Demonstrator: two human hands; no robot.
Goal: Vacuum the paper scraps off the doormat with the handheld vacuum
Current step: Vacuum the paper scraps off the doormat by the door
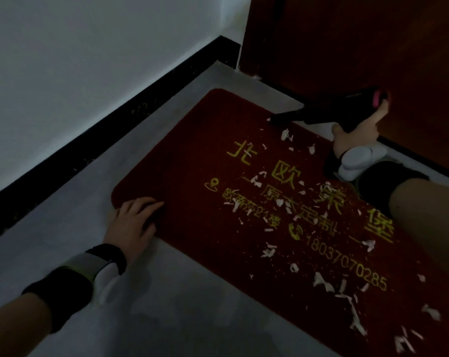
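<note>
Head view: our right hand grips the vacuum, nozzle at the doormat's far edge. Left hand presses flat on the corner. Scraps lie scattered near us; fast passes may blow them onto the floor.

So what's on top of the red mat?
On the mat: white paper scraps, yellow writing, the left hand pressing its corner, the vacuum nozzle at its far edge. The leg hides some.
</note>
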